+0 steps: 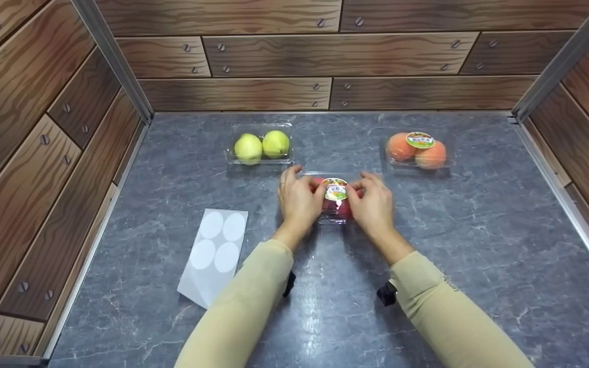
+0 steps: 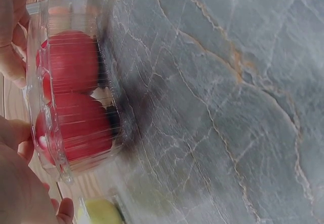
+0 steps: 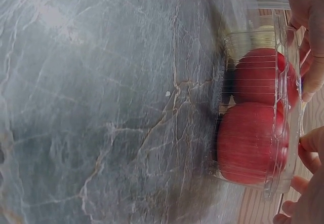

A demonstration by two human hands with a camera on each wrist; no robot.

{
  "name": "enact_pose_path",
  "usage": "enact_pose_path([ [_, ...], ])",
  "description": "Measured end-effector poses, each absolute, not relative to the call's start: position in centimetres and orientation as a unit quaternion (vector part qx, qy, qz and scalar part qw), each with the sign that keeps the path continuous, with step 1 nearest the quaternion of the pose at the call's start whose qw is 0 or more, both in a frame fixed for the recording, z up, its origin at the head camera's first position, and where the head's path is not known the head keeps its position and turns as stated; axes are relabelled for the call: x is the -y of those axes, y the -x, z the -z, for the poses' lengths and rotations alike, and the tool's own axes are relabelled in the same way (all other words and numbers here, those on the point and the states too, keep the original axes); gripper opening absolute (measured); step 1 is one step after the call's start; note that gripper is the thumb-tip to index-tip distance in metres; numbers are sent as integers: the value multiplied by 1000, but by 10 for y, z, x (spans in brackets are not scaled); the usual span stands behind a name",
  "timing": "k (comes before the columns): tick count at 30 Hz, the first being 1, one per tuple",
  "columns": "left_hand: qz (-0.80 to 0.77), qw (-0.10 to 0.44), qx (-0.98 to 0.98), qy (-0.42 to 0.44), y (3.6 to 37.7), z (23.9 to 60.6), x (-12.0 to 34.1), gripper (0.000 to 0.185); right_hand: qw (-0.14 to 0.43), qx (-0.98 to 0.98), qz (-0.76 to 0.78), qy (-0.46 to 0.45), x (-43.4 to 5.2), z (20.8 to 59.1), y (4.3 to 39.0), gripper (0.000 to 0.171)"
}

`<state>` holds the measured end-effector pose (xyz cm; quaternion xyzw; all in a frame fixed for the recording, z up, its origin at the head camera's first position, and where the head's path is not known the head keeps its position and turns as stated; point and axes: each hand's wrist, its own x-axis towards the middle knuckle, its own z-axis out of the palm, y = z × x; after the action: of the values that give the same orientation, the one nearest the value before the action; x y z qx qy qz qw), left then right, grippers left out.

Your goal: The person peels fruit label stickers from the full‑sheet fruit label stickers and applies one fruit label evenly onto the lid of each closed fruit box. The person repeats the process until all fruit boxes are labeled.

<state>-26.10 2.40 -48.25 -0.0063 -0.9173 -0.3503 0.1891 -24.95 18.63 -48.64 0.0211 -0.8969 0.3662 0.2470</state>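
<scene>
A clear plastic box (image 1: 333, 221) with two red fruits, apparently apples (image 2: 76, 125), sits on the grey marbled table in front of the person. On its lid is an oval printed label (image 1: 335, 189). The left hand (image 1: 299, 199) holds the label's left edge between thumb and index finger, its other fingers spread beside the box. From the opposite side, the right hand (image 1: 374, 204) pinches the right edge likewise. Both wrist views show the thumbs close to the lid; in the right wrist view the red fruits (image 3: 253, 143) show through the ribbed side. The fingertips partly hide the label's edges.
A clear box with two yellow-green fruits (image 1: 262, 147) stands at the back left. Another with two orange-coloured fruits (image 1: 430, 155) and an oval label (image 1: 420, 140) is at the back right. A white sheet of oval stickers (image 1: 215, 245) lies beside the left forearm. Wood-patterned walls (image 1: 325, 56) surround the table.
</scene>
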Motion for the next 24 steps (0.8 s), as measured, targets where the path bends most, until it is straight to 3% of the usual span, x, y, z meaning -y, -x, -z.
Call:
enact_pose_path([
  [24, 331, 213, 919, 15, 261, 486, -24, 18, 247, 897, -367, -14, -186, 487, 250, 14],
])
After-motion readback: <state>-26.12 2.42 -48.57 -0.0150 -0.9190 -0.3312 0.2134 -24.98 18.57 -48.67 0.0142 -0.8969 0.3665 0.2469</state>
